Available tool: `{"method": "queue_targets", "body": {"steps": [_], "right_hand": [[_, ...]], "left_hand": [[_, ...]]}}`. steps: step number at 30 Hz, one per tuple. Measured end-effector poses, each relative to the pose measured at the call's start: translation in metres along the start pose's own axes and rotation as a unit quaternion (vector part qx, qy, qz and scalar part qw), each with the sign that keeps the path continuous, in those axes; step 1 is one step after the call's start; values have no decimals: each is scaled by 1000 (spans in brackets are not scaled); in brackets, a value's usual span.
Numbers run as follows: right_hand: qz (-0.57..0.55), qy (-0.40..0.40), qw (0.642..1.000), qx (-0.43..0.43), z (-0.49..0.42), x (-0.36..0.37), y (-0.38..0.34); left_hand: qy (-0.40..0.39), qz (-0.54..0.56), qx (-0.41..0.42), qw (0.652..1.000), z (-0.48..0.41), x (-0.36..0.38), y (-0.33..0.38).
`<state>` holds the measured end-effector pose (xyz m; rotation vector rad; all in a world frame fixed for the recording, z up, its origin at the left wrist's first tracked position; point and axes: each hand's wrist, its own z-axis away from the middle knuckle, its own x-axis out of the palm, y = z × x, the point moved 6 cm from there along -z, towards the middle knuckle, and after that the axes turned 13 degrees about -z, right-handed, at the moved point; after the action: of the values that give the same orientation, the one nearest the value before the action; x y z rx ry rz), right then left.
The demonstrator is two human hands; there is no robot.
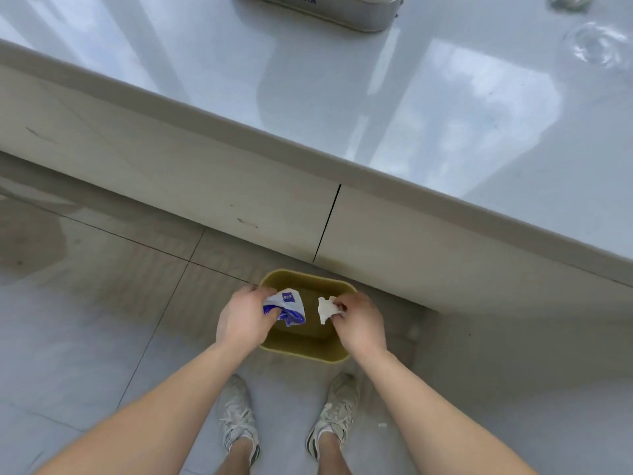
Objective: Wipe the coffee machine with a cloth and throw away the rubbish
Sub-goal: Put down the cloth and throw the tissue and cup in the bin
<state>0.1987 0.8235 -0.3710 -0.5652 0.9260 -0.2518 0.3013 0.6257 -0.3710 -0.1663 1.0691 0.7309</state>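
Over the yellow bin (305,351) on the floor, both hands hover. Left hand (243,317) grips a crumpled blue-and-white wrapper (287,306); right hand (359,323) pinches a white tissue wad (325,308). Bin sits near the cabinet front, just beyond the shoes (236,419). Coffee machine base (342,12) sits far back on the counter (376,114).

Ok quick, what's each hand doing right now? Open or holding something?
Left hand: closed on a crumpled blue and white wrapper, over the bin.
Right hand: closed on a white crumpled tissue, also over the bin.
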Motion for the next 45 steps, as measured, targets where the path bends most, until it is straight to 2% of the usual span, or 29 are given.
{"method": "queue_targets", "body": {"steps": [9,26,30,36,40,45], "right_hand": [[-2,-7,999,52,-19,42,25],[1,-51,995,90,-31,71,55],[4,-51,996,69,-27,69,59],[25,-54,997,42,-13,53,45],[34,-45,998,20,8,28,21],[28,-27,999,-4,44,-21,-19]], "left_hand": [[-2,-15,-20,1000,-9,41,-7],[-13,-37,14,999,-21,67,-10],[-1,-50,25,998,-17,59,-11],[20,-151,60,987,-2,36,-5],[30,-212,85,973,18,5,2],[33,-218,85,972,55,-50,11]]}}
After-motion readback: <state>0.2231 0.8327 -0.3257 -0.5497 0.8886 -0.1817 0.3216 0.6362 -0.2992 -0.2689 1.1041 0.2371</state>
